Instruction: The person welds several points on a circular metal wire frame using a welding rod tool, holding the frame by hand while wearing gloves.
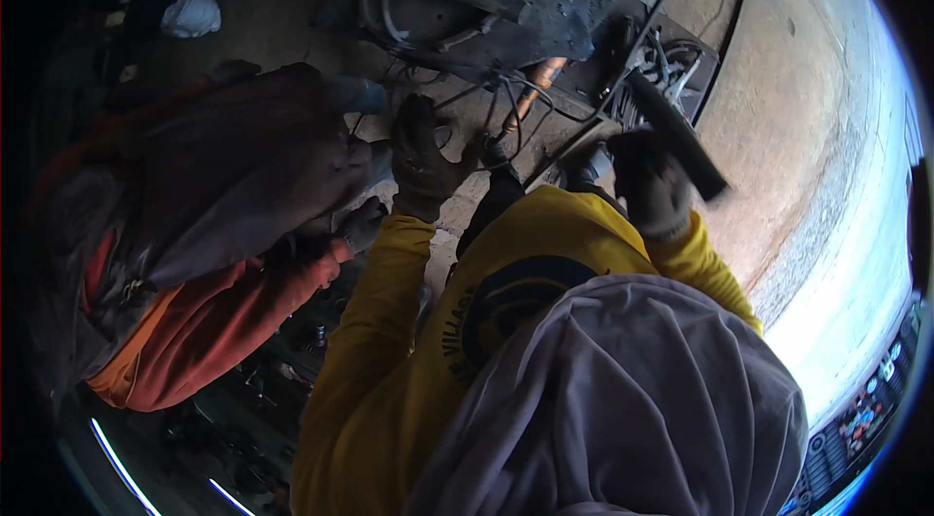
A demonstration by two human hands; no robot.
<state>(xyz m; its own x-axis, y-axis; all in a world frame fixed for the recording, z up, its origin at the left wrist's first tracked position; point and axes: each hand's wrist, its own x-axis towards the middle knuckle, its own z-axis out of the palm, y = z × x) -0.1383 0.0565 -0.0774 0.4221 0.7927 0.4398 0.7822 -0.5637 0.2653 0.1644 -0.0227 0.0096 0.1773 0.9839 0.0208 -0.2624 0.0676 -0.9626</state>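
Note:
My left hand [423, 166], in a dark work glove, is raised at the middle with its thumb spread from the fingers. Just beyond it, dark cables [520, 122] loop down beside a copper-coloured tube [535, 93]. On the right, my gloved right hand [654, 187] is slightly blurred. It is closed at a thick dark bar [678, 135], which slants across the knuckles and hides part of the fingers. The far end of the bar lies near a dark metal assembly [525, 15] with plates and curved pipes.
Close on my left, a person [214, 176] in a dark jacket and red sleeves leans in, a gloved hand [362, 226] near my left forearm. An open box of cables [681, 69] stands at the far right. A white bundle [192, 15] lies far left; pale ground [798, 107] stretches right.

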